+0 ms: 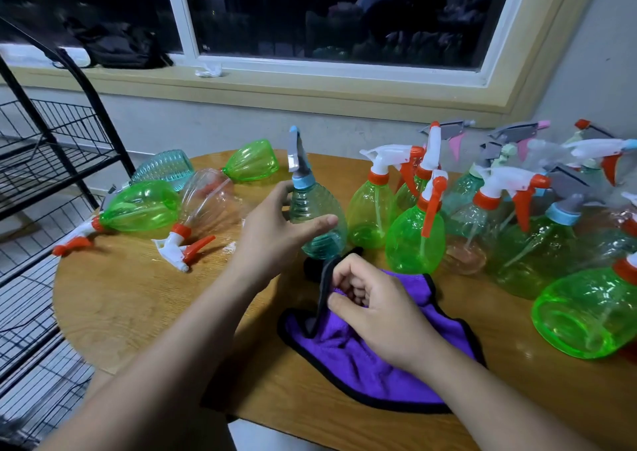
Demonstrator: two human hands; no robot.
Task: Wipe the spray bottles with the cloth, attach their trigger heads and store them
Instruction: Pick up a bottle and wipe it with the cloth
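Nothing readable shows anywhere: no text, label, brand, number or sign. The spray bottles (pixel 413 240) on the surface (pixel 138 295) are plain tinted plastic. The purple cloth (pixel 362 364) has only a black hem.

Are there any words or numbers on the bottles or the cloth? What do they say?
None: no words, numbers or signs can be read anywhere in this picture.
The teal bottle that the left hand grips shows no label, and the purple cloth that the right hand pinches is plain.
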